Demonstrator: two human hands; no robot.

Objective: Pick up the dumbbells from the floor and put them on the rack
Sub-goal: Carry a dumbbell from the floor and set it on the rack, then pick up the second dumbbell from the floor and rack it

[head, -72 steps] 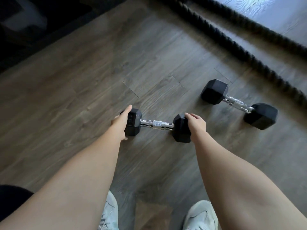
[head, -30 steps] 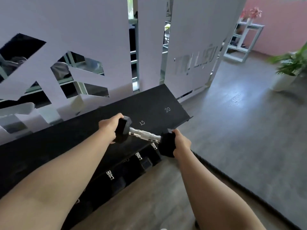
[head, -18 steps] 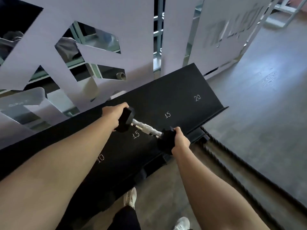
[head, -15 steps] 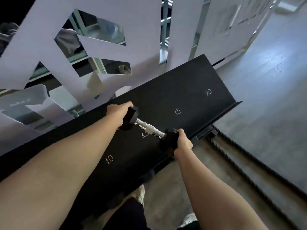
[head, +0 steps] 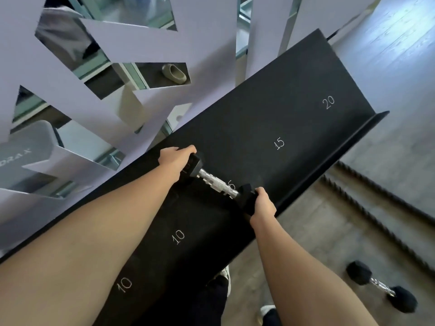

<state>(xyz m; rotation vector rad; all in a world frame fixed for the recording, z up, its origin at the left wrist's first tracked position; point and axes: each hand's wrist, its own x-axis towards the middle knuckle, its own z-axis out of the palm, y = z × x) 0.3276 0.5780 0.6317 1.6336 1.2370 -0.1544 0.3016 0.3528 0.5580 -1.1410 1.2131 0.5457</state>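
Note:
I hold a black hex dumbbell (head: 215, 182) with a chrome handle just over the black rack shelf (head: 294, 109), across a partly hidden white number mark. My left hand (head: 175, 160) grips its far head, my right hand (head: 262, 204) grips the near head at the shelf's front lip. Whether the dumbbell rests on the shelf I cannot tell. White numbers 10, 15 and 20 mark the shelf. A second black dumbbell (head: 381, 287) lies on the wooden floor at lower right.
A white cut-out partition (head: 70, 95) stands right behind the rack. Thick battle ropes (head: 376, 220) run along the floor to the right of the rack. My shoes (head: 226, 276) are near the rack's base, close to the floor dumbbell.
I lifted the dumbbell off the floor, carried it to the rack and lowered it toward the shelf. My view has tilted down, and the second dumbbell on the floor has come into sight.

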